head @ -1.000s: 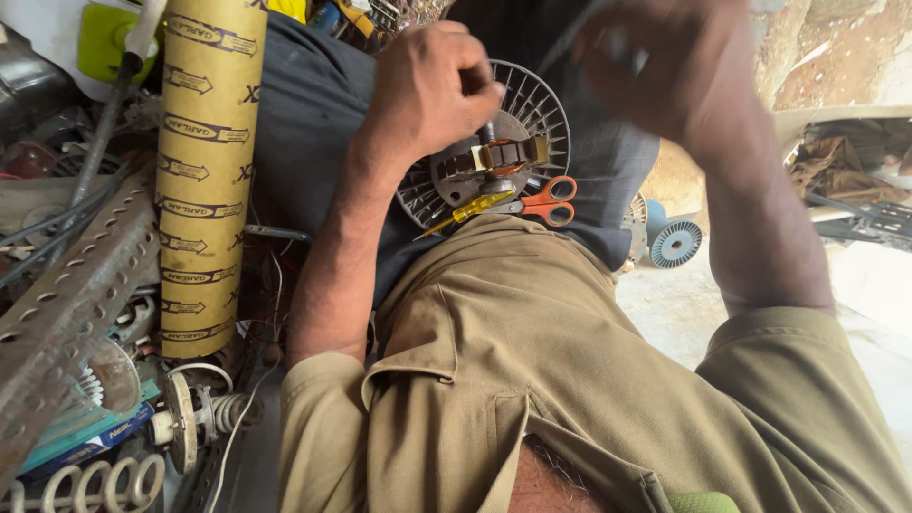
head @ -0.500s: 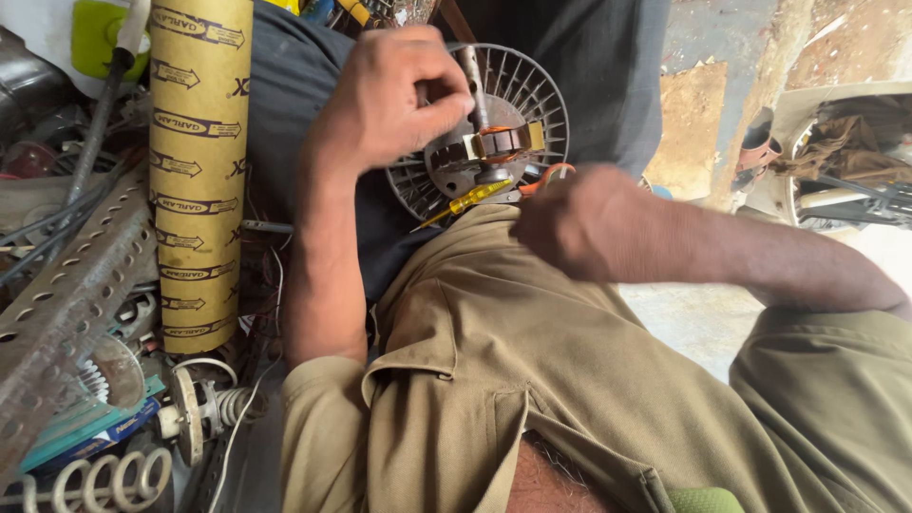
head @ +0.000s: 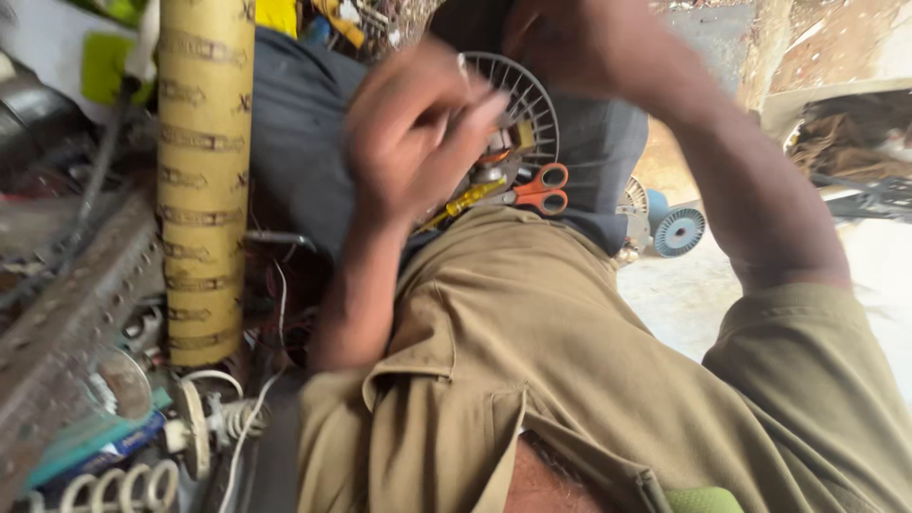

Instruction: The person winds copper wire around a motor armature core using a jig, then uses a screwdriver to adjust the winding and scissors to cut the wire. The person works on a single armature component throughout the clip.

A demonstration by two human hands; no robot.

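Two hands over a fan motor in the lap

Two hands work above a round finned fan motor [head: 532,114] propped against the person's dark shirt, above the khaki-trousered thigh, likely so it stays steady. The left hand [head: 418,133] hovers blurred before it; I cannot tell its grip. The right hand [head: 579,43] lifts above, grip unclear. Orange scissors [head: 537,190] and a yellow screwdriver [head: 465,201] lie just beside. A yellow cardboard tube [head: 204,180] stands left.

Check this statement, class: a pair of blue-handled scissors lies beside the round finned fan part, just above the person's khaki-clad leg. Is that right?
One detail is wrong: the scissors have orange handles, not blue. The head view shows them beside the round finned fan part, just above the khaki-clad leg. The blue thing is a small spool further to the right.
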